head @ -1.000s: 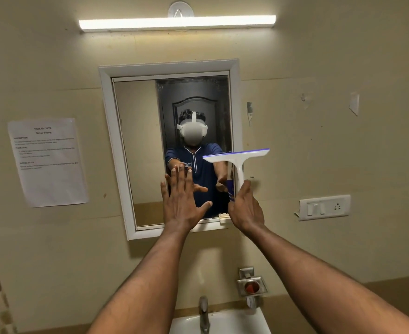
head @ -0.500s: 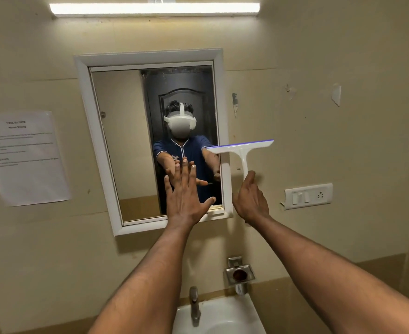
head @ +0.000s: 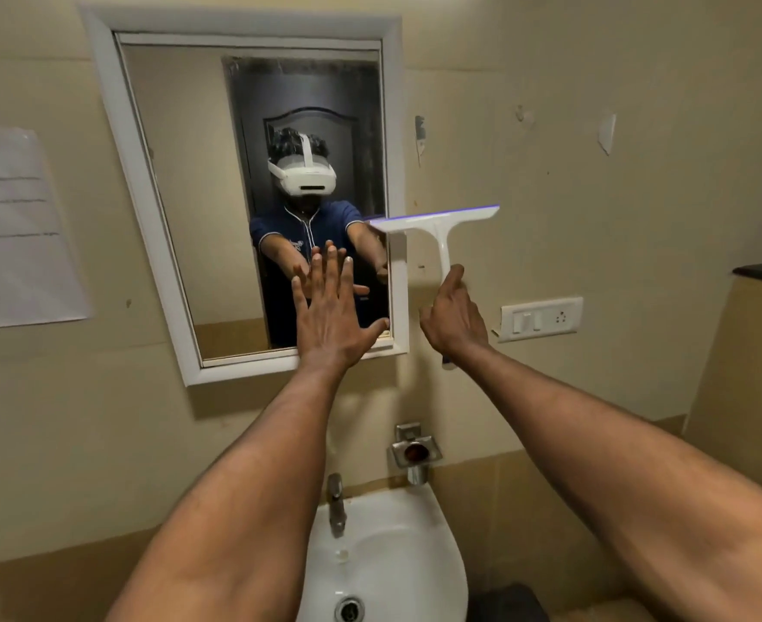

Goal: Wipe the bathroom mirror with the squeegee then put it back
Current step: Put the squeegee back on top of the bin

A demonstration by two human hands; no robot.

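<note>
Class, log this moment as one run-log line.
right hand: grips squeegee | blade: beside mirror | left hand: open

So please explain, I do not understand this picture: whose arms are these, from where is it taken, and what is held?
The picture comes from a camera worn on a person's head, looking forward and down, so the two arms are that person's own. There is no machine. The mirror on the bathroom wall reflects the person and the white headset. The left hand is open and flat, raised in front of the glass. The right hand has its grip closed on the handle of a white squeegee, whose blade sits level across the mirror's right frame edge. Below are a white sink with a tap, and a switch plate on the wall to the right.
</note>
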